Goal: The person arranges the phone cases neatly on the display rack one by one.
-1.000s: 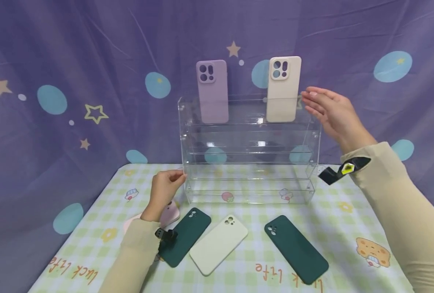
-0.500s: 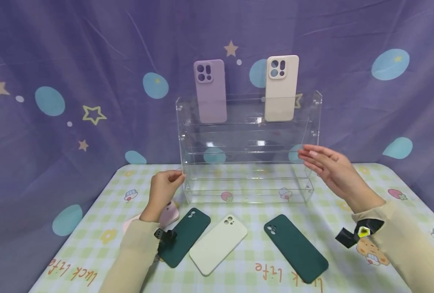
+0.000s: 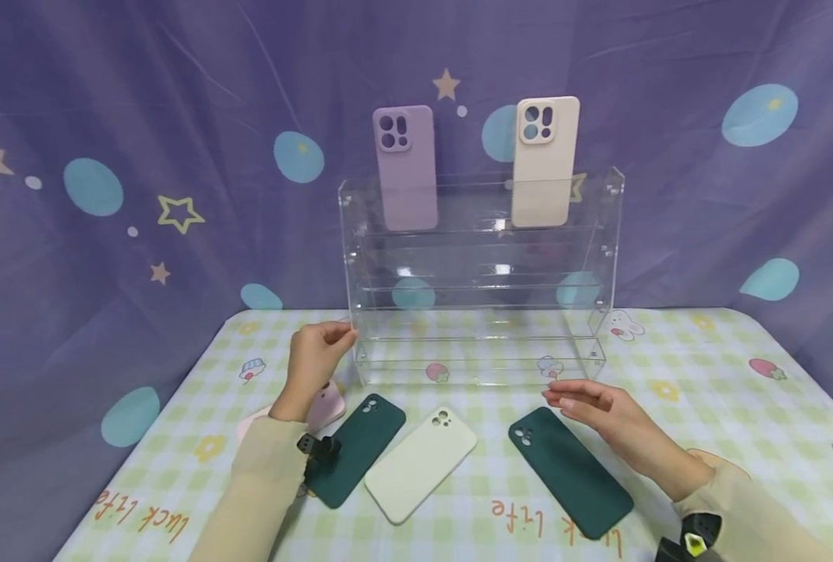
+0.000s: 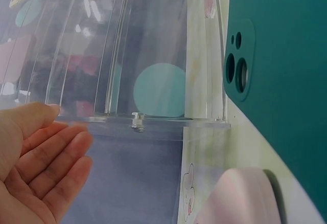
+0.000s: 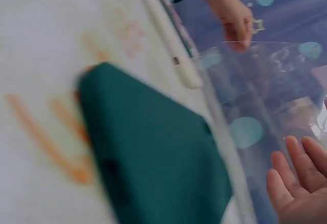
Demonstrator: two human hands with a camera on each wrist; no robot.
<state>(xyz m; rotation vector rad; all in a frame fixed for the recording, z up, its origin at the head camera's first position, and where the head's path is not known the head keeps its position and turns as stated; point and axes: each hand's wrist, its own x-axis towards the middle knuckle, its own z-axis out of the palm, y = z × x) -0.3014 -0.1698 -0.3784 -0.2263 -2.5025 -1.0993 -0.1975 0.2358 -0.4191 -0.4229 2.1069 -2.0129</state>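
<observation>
My left hand (image 3: 312, 361) pinches the left side edge of a clear acrylic tiered stand (image 3: 479, 375). In the left wrist view its thumb (image 4: 38, 116) lies over the panel's edge and the other fingers are below it. My right hand (image 3: 609, 421) is near the camera end of the right dark green phone case (image 3: 571, 476), fingers loosely extended and holding nothing. In the right wrist view the same hand (image 5: 301, 188) has its palm and fingers spread. On the stand's top tier lean a purple phone case (image 3: 409, 168) and a cream phone case (image 3: 546, 161).
In front of the stand lie a pale green phone case (image 3: 419, 467) and another dark green case (image 3: 357, 453). Pink cases (image 3: 326, 406) are partly hidden behind my left wrist. A checked cloth (image 3: 669, 359) covers the table; a purple patterned curtain (image 3: 198, 117) hangs behind.
My right hand has come down from beside the cream case on the top tier to just by the right dark green case. The left hand stays at the stand's edge.
</observation>
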